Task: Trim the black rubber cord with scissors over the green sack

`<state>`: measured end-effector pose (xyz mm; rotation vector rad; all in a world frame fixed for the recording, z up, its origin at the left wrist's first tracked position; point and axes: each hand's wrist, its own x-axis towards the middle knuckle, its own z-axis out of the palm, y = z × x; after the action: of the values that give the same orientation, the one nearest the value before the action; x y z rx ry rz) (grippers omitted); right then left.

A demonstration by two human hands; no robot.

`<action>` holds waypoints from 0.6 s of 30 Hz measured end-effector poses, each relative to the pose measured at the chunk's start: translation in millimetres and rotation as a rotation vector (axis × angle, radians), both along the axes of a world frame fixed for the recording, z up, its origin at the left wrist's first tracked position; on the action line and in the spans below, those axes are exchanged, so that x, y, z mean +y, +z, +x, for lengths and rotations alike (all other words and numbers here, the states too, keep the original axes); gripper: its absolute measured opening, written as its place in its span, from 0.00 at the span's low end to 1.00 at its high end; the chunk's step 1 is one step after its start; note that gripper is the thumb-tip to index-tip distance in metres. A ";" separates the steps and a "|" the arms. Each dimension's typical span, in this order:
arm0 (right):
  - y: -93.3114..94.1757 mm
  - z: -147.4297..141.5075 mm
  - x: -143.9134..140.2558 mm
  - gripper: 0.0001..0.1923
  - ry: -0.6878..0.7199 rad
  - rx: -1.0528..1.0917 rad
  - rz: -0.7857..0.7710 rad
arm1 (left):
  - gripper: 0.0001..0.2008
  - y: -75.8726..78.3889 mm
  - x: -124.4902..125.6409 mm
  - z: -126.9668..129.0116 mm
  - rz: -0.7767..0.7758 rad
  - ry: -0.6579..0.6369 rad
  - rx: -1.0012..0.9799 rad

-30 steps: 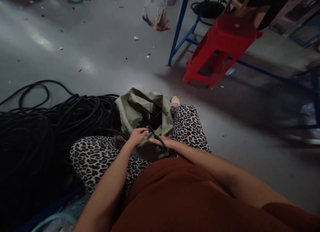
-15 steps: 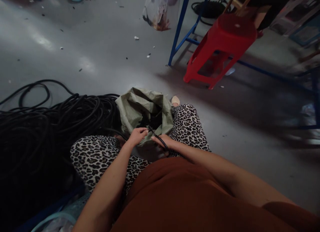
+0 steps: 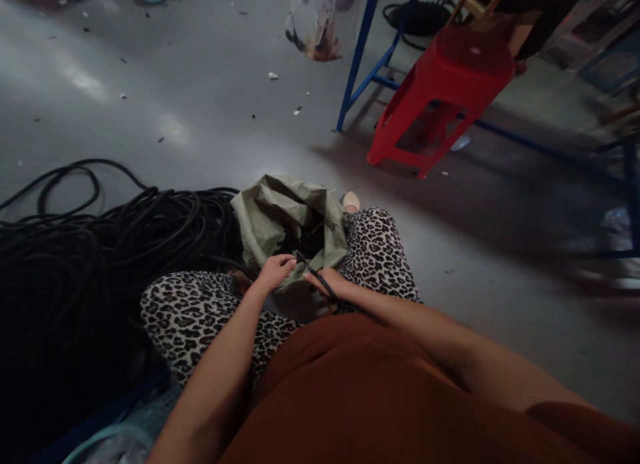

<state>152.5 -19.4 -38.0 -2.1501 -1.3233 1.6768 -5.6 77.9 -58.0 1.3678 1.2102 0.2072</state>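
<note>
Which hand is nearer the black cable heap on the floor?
Left. The left hand is on the side of the black cable heap, beside the green sack; the right hand is farther away, over the leopard-print leg.

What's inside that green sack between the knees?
The green sack gapes open in front of both hands. Its mouth shows only a dark mass, seemingly black cable pieces. The folded rim and shadow hide the rest. The left hand and right hand hold a black cable at its opening.

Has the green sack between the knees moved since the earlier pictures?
No. The green sack keeps its place beside the black cable pile, below the red stool.
</note>
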 end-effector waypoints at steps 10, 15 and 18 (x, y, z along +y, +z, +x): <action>3.4 0.0 -1.6 0.28 0.027 -0.070 0.062 | 0.19 -0.8 1.9 -0.9 0.019 0.006 0.012; 6.8 1.2 -1.2 0.26 0.019 -0.068 0.056 | 0.18 -1.0 2.5 -0.4 -0.004 0.035 0.012; 6.0 2.2 -1.2 0.26 0.018 -0.079 0.053 | 0.19 -4.4 2.9 -1.8 0.002 0.031 0.005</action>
<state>154.7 -20.6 -32.0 -2.2022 -1.3959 1.5591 -7.3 80.8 -62.5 1.3533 1.2359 0.2270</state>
